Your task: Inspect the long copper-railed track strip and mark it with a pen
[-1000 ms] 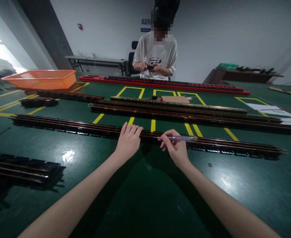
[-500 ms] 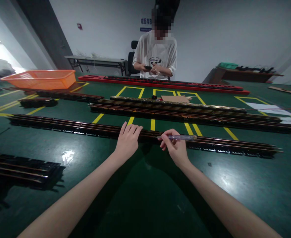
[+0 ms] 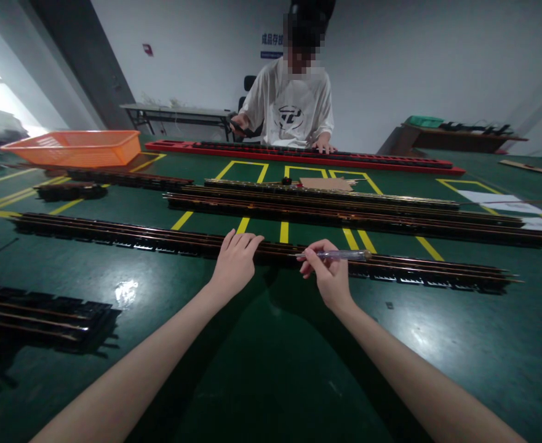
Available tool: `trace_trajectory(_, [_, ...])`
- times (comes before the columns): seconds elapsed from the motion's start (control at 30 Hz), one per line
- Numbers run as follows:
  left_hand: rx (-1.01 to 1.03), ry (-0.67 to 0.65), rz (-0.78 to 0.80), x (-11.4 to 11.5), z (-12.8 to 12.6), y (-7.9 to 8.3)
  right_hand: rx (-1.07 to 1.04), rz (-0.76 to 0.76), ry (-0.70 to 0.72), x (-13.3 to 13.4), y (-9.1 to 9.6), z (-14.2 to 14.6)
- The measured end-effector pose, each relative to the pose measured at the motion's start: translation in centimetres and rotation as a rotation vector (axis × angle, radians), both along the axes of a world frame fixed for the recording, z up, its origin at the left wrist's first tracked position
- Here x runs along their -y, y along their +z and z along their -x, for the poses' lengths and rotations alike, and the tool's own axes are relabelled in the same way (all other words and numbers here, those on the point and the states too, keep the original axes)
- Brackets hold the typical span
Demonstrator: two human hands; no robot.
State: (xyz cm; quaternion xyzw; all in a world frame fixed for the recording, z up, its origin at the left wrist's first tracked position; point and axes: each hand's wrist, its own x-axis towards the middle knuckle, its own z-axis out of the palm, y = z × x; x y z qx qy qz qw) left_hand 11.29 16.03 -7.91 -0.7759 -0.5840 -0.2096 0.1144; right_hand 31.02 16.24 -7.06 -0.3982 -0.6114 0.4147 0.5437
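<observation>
A long black strip point(image 3: 127, 237) with copper-coloured rods along its length lies across the table in front of me. My left hand point(image 3: 235, 264) rests on it near the middle, fingers stretched over its top. To the right, my right hand point(image 3: 328, 274) is closed round a small screwdriver point(image 3: 351, 255) with a clear, purplish handle. Its thin metal tip points left, low over the strip; whether it touches is too small to tell. A gap separates my two hands.
More long strips with rods point(image 3: 298, 212) lie beyond, with a piece of cardboard point(image 3: 326, 184) behind. An orange basket point(image 3: 72, 151) stands at the left back. Another black strip point(image 3: 44, 320) lies at the near left. Opposite, a person point(image 3: 293, 111) sits behind a red rail point(image 3: 437, 169).
My hands have barely moved; the screwdriver has shifted very slightly right. The person opposite has parted their hands, one lowering a dark object to the side, the other now at the red rail.
</observation>
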Motion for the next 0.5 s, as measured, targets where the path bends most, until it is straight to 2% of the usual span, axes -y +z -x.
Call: trace_trajectory(0.5, [0.026, -0.009, 0.003, 0.17, -0.36, 0.53, 0.029, -0.018, 0.02, -0.07, -0.03, 0.0])
